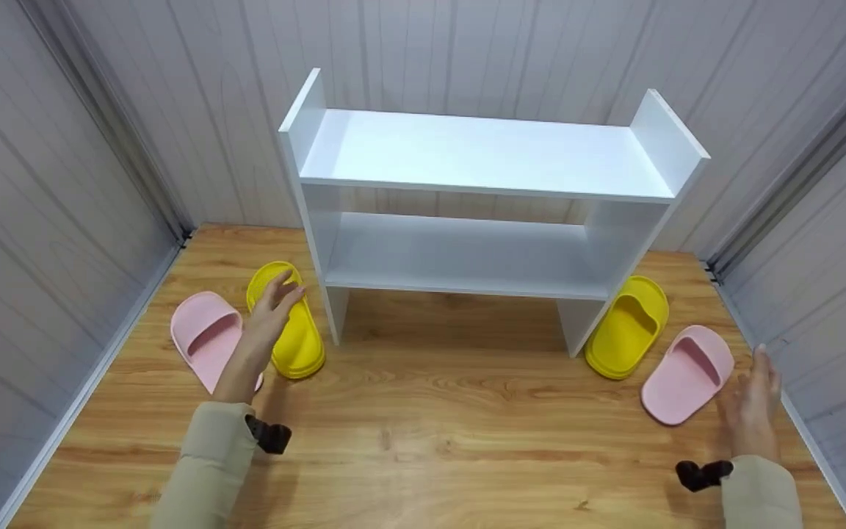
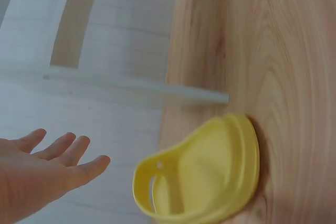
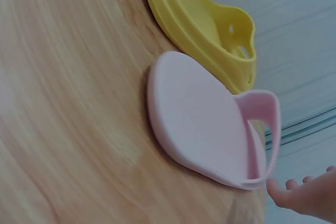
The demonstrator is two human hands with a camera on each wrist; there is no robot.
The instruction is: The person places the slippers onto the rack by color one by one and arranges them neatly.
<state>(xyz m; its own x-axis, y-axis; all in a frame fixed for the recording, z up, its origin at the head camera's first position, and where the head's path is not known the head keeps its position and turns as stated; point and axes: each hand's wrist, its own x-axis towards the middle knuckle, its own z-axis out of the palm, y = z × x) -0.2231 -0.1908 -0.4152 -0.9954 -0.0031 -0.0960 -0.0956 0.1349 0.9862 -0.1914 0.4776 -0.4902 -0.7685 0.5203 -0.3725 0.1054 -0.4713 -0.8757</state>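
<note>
My left hand [image 1: 265,323] hangs over the left yellow slipper [image 1: 299,349], fingers extended and holding nothing. In the left wrist view that slipper's strap lies a short way from the fingertips. Partly behind the left forearm is a pink slipper [image 1: 206,319], toe pointing to the back wall. On the other side, my right hand [image 1: 753,408] is just right of the second pink slipper [image 1: 681,382], its fingers loose and nothing in them. The right wrist view has the fingertips [image 3: 278,192] close by this slipper's strap. Beyond it, the second yellow slipper [image 1: 625,330] lies against the shelf's side.
A white two-tier shelf [image 1: 467,154] stands between the slipper groups, near the back wall [image 1: 408,51]. Its upright side panels reach down to the wood-grain floor [image 1: 423,441]. Pale panelled walls close in the left [image 1: 41,257] and right [image 1: 834,279].
</note>
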